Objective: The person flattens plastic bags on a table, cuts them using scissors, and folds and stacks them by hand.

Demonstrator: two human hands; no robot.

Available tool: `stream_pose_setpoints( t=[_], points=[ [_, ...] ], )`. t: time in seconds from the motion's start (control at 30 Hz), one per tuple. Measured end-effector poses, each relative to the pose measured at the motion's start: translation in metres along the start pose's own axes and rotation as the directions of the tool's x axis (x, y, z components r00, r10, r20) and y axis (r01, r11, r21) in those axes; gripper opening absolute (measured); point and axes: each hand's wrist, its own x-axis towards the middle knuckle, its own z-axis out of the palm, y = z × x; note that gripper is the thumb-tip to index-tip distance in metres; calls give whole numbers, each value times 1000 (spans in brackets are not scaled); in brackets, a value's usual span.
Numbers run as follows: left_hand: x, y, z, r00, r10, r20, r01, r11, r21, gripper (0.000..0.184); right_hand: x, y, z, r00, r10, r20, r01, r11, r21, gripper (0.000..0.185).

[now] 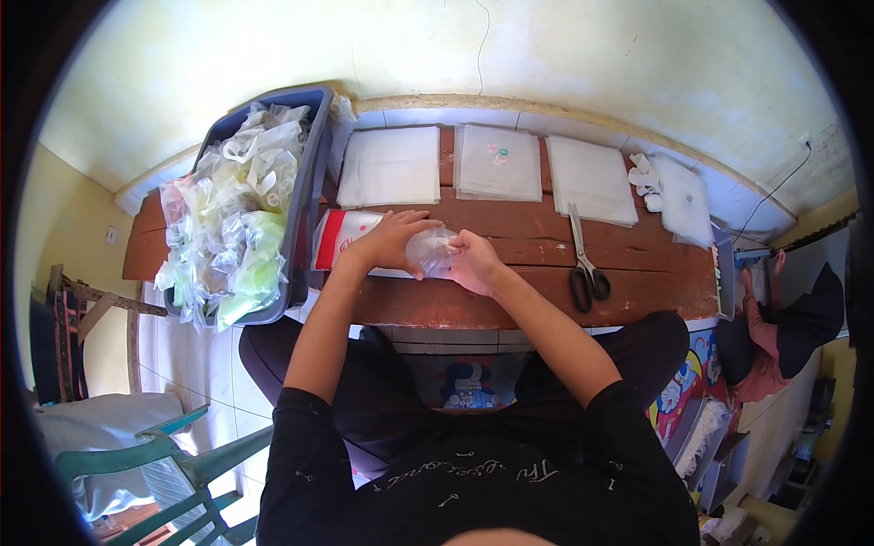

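Note:
A small crumpled piece of clear plastic (431, 251) is between my two hands, over a red and white packet (360, 227) lying on the wooden table. My right hand (475, 264) is closed, its thumb and fingers pinching the right side of that plastic. On the other side, my left hand (393, 240) rests across the packet, its fingers stretched out and its thumb apart, around the plastic's left edge. Its palm is hidden from view. Black-handled scissors (586, 268) lie on the table to the right, blades pointing away from me.
Left of my hands, a grey bin (314, 164) is heaped with used plastic bags (241, 209). Stacks of flat clear bags (390, 166) line the back of the brown table (510, 300). A green chair (137, 455) stands at lower left. Another person (774, 328) is at far right.

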Motion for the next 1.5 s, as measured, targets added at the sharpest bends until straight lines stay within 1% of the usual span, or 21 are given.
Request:
stream_pose_setpoints(
  t=[0.03, 0.07, 0.23, 0.3, 0.33, 0.4, 0.43, 0.5, 0.53, 0.6, 0.73, 0.8, 0.83, 0.9, 0.93, 1.03, 1.1, 1.23, 1.33, 1.4, 1.5],
  points=[
    [0, -1, 0, 1000, -1, 0, 1, 1000, 1, 106, -3, -5, 3, 1000, 0, 2, 0, 1000, 0, 29],
    [0, -1, 1, 1000, 2, -5, -2, 1000, -5, 107, -8, -10, 5, 1000, 3, 15, -3, 1000, 7, 16],
    [0, 0, 3, 1000, -17, -2, 17, 1000, -15, 108, -18, -23, 5, 1000, 7, -15, -7, 1000, 7, 20],
    [1, -1, 3, 1000, -11, -4, 11, 1000, 8, 108, -23, -26, 6, 983, -86, -163, 84, 996, -20, 20],
    [1, -1, 3, 1000, -10, -2, 10, 1000, 7, 108, -20, -25, -5, 982, -86, -165, 84, 996, -18, 20],
    [1, 2, 1, 1000, -24, 11, 24, 999, 22, 106, -13, -21, -34, 972, -198, -130, 192, 980, -54, 18],
    [2, 3, 2, 1000, -22, 14, 21, 1000, 23, 106, -14, -19, -26, 971, -200, -132, 195, 979, -52, 18],
    [2, 5, 5, 999, -35, -16, 35, 999, 7, 101, -17, -10, 7, 909, -299, -289, 269, 953, -141, 19],
    [3, 6, 6, 999, -33, -14, 33, 999, 9, 101, -17, -6, 8, 908, -301, -290, 272, 952, -139, 19],
    [5, 9, 9, 999, 16, -36, -17, 1000, -22, 97, -15, 1, 9, 931, -321, -173, 212, 863, -459, 26],
    [10, 15, 15, 996, 86, -31, -87, 996, -25, 96, -10, 5, 5, 926, -250, -284, 148, 930, -336, 28],
    [10, 16, 14, 996, 74, -53, -77, 995, -57, 96, -16, -4, 12, 968, -83, -238, 61, 993, -97, 33],
    [11, 15, 14, 996, 73, -54, -76, 995, -56, 96, -18, -7, 16, 968, -83, -237, 61, 993, -99, 33],
    [10, 14, 14, 991, 112, -76, -117, 990, -74, 95, -19, -12, 22, 992, 6, -128, -4, 1000, 12, 33],
    [9, 15, 13, 991, 110, -77, -116, 990, -75, 95, -16, -11, 17, 992, 8, -128, -6, 1000, 11, 33],
    [9, 16, 11, 992, 97, -76, -102, 993, -65, 95, -12, -11, 11, 1000, 19, 11, -19, 999, 30, 32],
    [9, 13, 13, 991, 113, -77, -119, 990, -79, 96, -16, -14, 17, 969, -61, -241, 48, 997, -60, 30],
    [10, 16, 12, 994, 98, -55, -102, 991, -85, 96, -12, -12, 5, 925, -170, -339, 107, 974, -198, 27],
    [8, 17, 11, 998, 52, -31, -54, 996, -69, 97, -18, -16, 22, 945, -91, -313, 50, 989, -137, 26],
    [8, 15, 13, 996, 70, -51, -73, 996, -49, 97, -11, -14, 16, 994, -34, -108, 25, 996, -81, 26],
    [7, 15, 11, 997, 67, -43, -69, 996, -56, 96, -8, -13, 18, 999, -9, -43, 8, 999, -36, 27]
  ],
)
